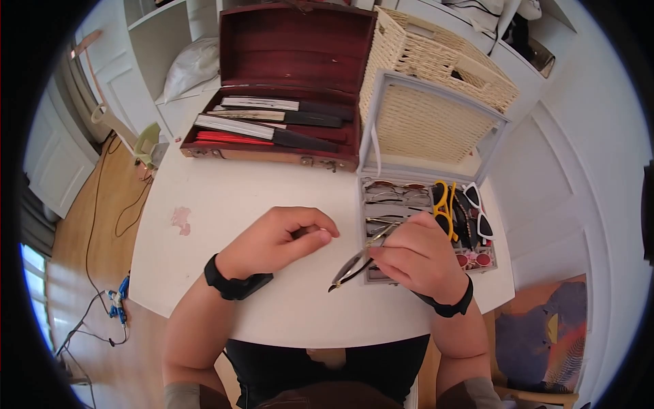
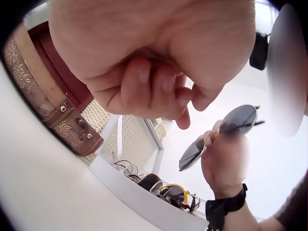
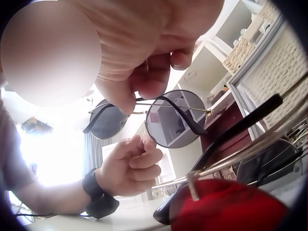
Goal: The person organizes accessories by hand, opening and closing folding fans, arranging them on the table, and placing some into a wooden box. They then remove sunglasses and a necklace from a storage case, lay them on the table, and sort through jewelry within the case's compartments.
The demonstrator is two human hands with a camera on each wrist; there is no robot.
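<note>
My right hand (image 1: pixel 424 255) pinches a pair of round, dark-lensed sunglasses (image 1: pixel 351 267) over the front left edge of a grey glasses case (image 1: pixel 496 262). In the right wrist view the sunglasses (image 3: pixel 175 118) hang below the fingertips, with their thin folded temples across the lenses. My left hand (image 1: pixel 276 240) is over the table left of the case, its fingers loosely curled and holding nothing. The case's compartments hold several glasses, among them a yellow pair (image 1: pixel 444 210) and a white pair (image 1: pixel 479 210). The right hand hides part of the case's contents.
A dark red chest (image 1: pixel 289 51) with its lid up stands at the back left of the white table (image 1: pixel 225 198), holding folded fans (image 1: pixel 238 126). The case's transparent lid (image 1: pixel 436 126) stands raised before a woven basket (image 1: pixel 449 51). Cables lie on the floor at left.
</note>
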